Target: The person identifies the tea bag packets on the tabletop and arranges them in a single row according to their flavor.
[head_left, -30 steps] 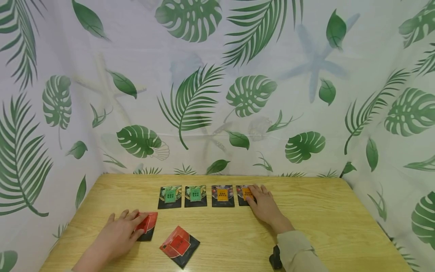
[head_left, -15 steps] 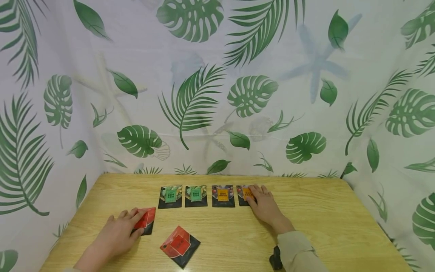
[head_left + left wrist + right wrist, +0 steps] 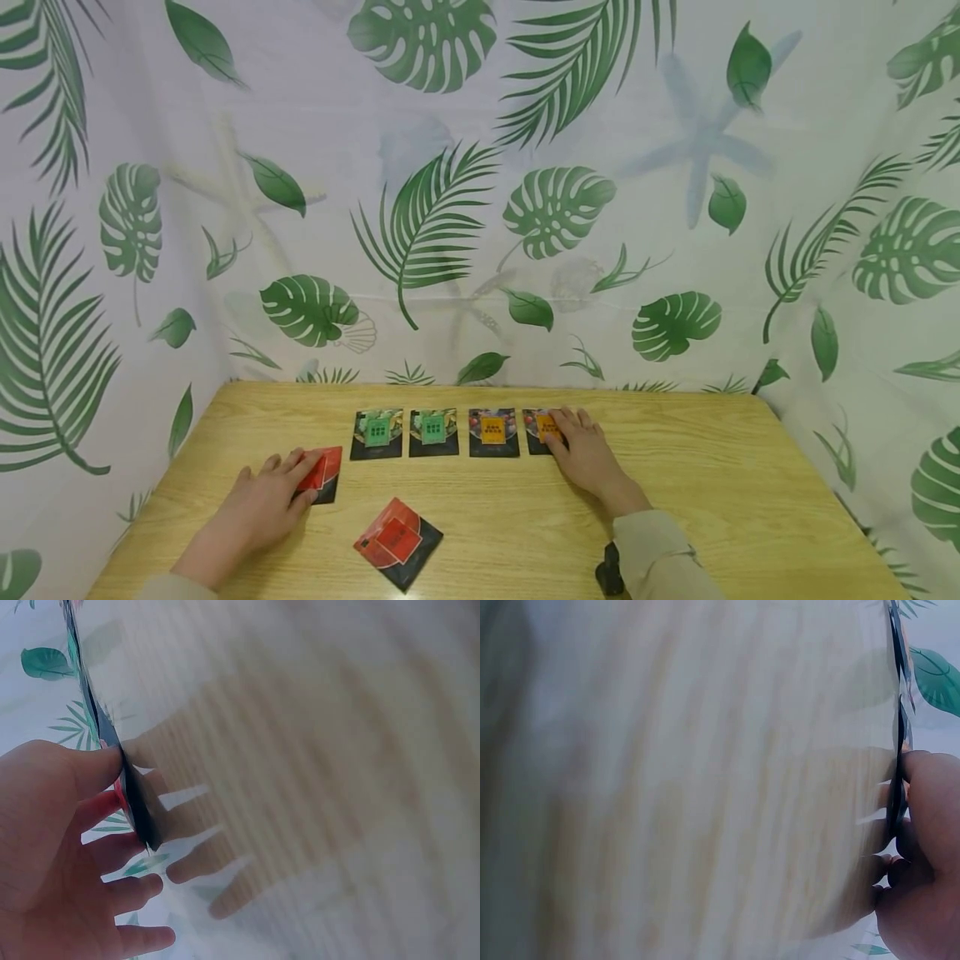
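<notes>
My left hand (image 3: 262,504) lies on a red and black packet (image 3: 327,479) at the left of the table, fingers stretched over its left part, thumb at its lower edge. In the left wrist view, that packet (image 3: 135,802) appears edge-on, low against the wood, beside the thumb. My right hand (image 3: 588,457) rests on an orange-labelled packet (image 3: 538,431), covering its right side. The right wrist view shows this packet (image 3: 897,787) edge-on, with the thumb touching it. A second red and black packet (image 3: 398,543) lies turned askew near the front, apart from both hands.
Two green-labelled packets (image 3: 377,433) and another orange-labelled packet (image 3: 492,432) form a row along the back of the wooden table (image 3: 495,517). A leaf-print cloth (image 3: 450,250) stands behind and on both sides. A small black object (image 3: 611,571) sits by the right sleeve.
The left hand has slid its red packet away from me along the table, towards the left end of the row. The right hand and the other packets have stayed in place.
</notes>
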Motion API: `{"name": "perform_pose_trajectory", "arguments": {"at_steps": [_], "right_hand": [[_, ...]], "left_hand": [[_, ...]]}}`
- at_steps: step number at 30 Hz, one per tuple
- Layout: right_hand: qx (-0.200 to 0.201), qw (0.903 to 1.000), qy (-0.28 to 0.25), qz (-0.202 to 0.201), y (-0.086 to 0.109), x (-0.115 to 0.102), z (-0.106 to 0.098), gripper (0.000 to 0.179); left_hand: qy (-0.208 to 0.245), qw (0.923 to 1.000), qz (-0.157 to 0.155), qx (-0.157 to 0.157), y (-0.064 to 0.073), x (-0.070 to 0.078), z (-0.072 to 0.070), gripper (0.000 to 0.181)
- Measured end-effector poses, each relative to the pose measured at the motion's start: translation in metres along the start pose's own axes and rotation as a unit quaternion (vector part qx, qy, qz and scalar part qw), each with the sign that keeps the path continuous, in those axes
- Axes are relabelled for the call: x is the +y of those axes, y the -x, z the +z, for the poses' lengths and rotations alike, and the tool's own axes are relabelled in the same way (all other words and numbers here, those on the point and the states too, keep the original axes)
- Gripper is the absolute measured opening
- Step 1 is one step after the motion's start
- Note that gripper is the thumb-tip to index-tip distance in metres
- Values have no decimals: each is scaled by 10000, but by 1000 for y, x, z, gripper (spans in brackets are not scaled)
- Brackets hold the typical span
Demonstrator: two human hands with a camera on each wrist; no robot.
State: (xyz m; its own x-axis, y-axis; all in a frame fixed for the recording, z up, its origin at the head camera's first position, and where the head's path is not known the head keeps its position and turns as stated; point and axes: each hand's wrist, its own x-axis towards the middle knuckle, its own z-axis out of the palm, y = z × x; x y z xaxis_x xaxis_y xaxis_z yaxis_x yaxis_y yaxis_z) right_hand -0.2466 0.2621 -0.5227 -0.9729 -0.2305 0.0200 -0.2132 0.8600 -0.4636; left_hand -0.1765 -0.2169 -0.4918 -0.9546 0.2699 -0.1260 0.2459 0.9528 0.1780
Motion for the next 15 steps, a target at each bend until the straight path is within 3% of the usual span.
{"name": "perform_pose_trajectory", "arguments": {"at_steps": [15], "right_hand": [[72, 9999, -91, -87, 0, 3, 2, 56]], "left_hand": [[238, 9997, -51, -34, -21, -8, -1, 59]]}}
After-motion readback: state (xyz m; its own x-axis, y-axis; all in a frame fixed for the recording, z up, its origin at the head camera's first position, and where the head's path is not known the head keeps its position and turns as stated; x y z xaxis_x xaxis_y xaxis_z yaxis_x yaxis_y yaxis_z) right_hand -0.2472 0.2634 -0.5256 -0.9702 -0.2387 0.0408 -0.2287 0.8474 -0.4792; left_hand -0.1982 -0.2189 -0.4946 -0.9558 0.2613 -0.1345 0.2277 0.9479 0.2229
